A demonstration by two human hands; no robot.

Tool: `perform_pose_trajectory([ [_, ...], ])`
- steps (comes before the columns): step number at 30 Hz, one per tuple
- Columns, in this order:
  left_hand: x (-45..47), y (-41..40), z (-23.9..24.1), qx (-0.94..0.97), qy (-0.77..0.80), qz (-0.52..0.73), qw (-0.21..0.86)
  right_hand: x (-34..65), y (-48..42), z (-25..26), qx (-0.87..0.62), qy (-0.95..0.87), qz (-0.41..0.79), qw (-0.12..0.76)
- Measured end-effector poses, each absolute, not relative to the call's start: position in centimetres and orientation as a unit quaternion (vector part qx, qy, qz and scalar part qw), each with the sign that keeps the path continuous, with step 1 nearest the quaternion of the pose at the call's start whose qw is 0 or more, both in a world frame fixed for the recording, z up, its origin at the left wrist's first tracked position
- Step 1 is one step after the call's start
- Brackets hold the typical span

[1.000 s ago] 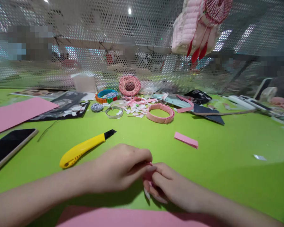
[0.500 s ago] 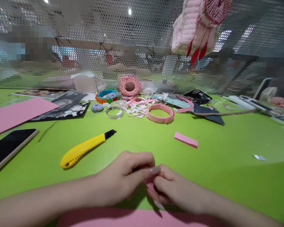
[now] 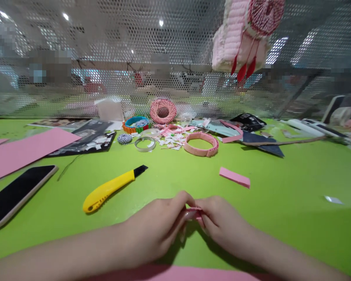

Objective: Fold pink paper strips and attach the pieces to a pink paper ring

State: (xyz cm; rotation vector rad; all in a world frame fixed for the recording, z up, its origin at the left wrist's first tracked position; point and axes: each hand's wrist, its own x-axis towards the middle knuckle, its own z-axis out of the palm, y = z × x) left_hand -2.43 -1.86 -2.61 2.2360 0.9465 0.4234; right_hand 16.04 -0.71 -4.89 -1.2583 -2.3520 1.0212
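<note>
Perforated metal screen (image 3: 111, 35) behind the green table (image 3: 280, 230) (ceiling lights (image 3: 161, 23) glinting through).

Just up and left of the grip lies a yellow utility knife (image 3: 108, 188), its blade end pointing away, with a black smartphone (image 3: 17, 197) and a pink card sheet (image 3: 26, 154) farther left. Up and right sits a short pink card strip (image 3: 234, 177). Straight ahead, well beyond the grip, a pink woven ring (image 3: 201, 144) lies beside scattered pink and white paper scraps (image 3: 171, 136), before a perforated metal mesh screen (image 3: 105, 39). A pink ornament with red tassels (image 3: 242, 39) hangs above.
</note>
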Motion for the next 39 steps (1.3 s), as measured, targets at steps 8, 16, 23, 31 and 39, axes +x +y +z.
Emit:
perform_pose_trajectory([
  [8, -2.9, -1.5, -2.6, 0.855, 0.314, 0.274, 0.308, 16.5, -0.5, -4.8, -0.442, -0.832, 0.276, 0.192],
  [16, -2.6, -0.9, -2.8, 0.862, 0.355, 0.214, 0.294, 16.7, 0.7, -5.4, -0.456, -0.851, 0.240, 0.105],
  [23, -3.3, -0.2, -4.1, 0.922, 0.246, 0.277, 0.114, 16.8, 0.6, -5.0, -0.453, -0.852, 0.236, 0.112],
  [31, -3.2, -1.0, -4.0, 0.920, 0.209, 0.331, -0.004, 16.3, -0.4, -5.0, -0.419, -0.845, 0.304, 0.134],
  [39, -3.2, -0.7, -4.0, 0.933, 0.204, 0.291, -0.060, 16.4, -0.3, -5.4, -0.424, -0.852, 0.279, 0.130],
])
